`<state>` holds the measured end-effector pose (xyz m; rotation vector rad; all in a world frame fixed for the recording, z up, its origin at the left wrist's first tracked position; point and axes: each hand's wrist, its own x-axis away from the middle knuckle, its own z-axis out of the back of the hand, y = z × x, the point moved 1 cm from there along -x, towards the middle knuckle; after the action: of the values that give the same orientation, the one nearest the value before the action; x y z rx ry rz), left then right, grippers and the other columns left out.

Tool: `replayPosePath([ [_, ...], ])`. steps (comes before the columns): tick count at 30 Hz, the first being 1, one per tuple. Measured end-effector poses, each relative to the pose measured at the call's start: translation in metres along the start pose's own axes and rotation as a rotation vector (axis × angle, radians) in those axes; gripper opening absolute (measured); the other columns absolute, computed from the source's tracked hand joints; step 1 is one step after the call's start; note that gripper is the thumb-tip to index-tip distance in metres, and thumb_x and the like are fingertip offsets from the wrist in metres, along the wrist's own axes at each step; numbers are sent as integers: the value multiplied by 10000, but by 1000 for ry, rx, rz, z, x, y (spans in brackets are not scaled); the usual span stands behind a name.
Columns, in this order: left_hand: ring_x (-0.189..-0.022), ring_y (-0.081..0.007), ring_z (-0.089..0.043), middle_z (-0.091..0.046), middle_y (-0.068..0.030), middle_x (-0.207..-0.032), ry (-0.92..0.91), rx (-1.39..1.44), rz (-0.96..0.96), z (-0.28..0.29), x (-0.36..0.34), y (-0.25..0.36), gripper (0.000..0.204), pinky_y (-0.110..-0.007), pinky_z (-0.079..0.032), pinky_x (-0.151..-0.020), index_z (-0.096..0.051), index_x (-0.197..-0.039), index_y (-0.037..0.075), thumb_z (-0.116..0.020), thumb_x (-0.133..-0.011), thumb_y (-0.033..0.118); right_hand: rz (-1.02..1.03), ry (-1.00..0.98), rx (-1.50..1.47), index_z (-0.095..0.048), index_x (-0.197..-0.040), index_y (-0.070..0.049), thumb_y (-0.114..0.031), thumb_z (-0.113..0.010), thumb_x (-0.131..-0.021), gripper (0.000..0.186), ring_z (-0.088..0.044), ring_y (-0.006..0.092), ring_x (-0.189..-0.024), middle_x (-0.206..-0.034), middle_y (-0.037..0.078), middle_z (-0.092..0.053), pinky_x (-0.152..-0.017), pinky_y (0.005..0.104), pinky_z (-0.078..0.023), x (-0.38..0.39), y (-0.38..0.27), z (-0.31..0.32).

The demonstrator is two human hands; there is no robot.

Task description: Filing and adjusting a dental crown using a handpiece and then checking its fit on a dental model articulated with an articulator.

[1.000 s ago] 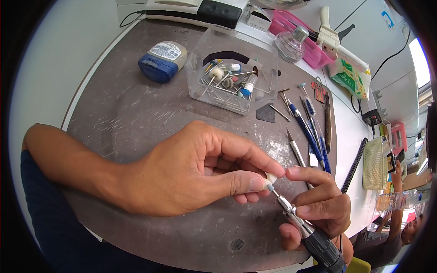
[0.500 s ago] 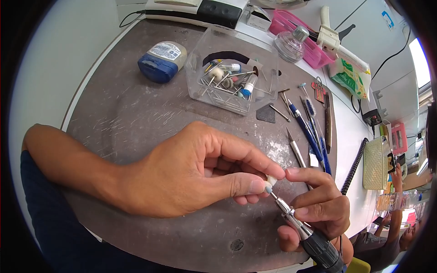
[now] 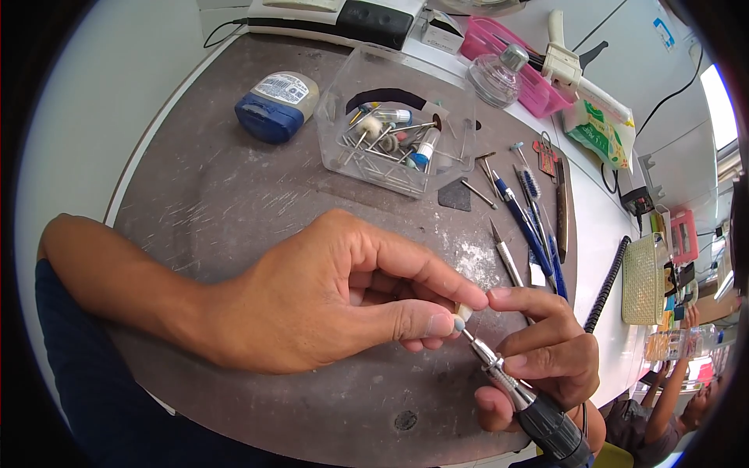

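Note:
My left hand [image 3: 312, 304] pinches a small cream-coloured piece [image 3: 463, 310] between thumb and index finger, its other fingers curled behind. My right hand [image 3: 554, 343] grips a rotary handpiece [image 3: 542, 417] with a silver nose and black body; its small grey-blue tip [image 3: 459, 324] is against the piece at my left thumb. My right index fingertip meets the left one. White powder [image 3: 476, 257] lies on the grey mat [image 3: 195, 203] beyond my hands, beside a craft knife [image 3: 503, 249], brushes [image 3: 532, 187] and pens [image 3: 519, 218].
A clear box of burs [image 3: 335, 156] and a blue-lidded container [image 3: 269, 117] stand on the mat. Behind are a glass bottle [image 3: 495, 86], pink tray [image 3: 546, 97] and green packet [image 3: 593, 132]. A coiled cord [image 3: 608, 285] and basket [image 3: 640, 288] lie right, near another person [image 3: 663, 409].
My hands stay almost in place; the handpiece and right fingers have shifted very slightly left against the piece. The other person's arm and head at the right have moved a little.

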<state>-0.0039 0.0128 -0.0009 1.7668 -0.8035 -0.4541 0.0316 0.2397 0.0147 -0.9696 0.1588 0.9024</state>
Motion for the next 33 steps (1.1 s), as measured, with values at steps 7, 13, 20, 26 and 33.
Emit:
replayPosePath([
  [7, -889, -106, -632, -663, -101, -969, 22, 66, 15, -1, 0, 0, 287, -217, -527, -802, -608, -1143, -68, -647, -877, 34, -12, 18, 42, -470, -952, -54, -192, -766, -766, 376, -613, 359, -1005, -758, 108, -576, -896, 431, -479, 0, 4, 3],
  [13, -895, -95, -623, -662, -88, -975, 23, 20, 22, -1, 1, -1, 285, -214, -522, -806, -620, -1142, -51, -655, -873, 36, -40, 37, 39, -481, -956, -51, -182, -771, -759, 375, -610, 359, -1013, -751, 107, -580, -899, 433, -478, 1, 2, 2],
  [20, -898, -95, -622, -660, -82, -977, 28, 24, 30, -1, 1, 0, 287, -216, -521, -806, -625, -1141, -46, -660, -872, 46, -61, 57, 14, -535, -951, -90, -37, -842, -643, 438, -650, 347, -999, -809, 48, -604, -769, 384, -553, -5, -4, 0],
  [26, -901, -94, -624, -666, -86, -980, 46, 15, 38, 0, 1, 0, 281, -214, -520, -810, -627, -1137, -47, -659, -873, 41, -75, 70, 23, -533, -953, -94, -36, -841, -649, 437, -656, 344, -983, -808, 46, -610, -758, 380, -558, -4, 2, 0],
  [33, -892, -91, -627, -669, -88, -979, 40, 13, 40, -1, 2, 0, 280, -210, -522, -795, -628, -1138, -46, -658, -873, 38, -52, 66, 15, -531, -957, -92, -35, -838, -654, 435, -659, 340, -978, -796, 49, -612, -729, 357, -552, -5, 0, -1],
])
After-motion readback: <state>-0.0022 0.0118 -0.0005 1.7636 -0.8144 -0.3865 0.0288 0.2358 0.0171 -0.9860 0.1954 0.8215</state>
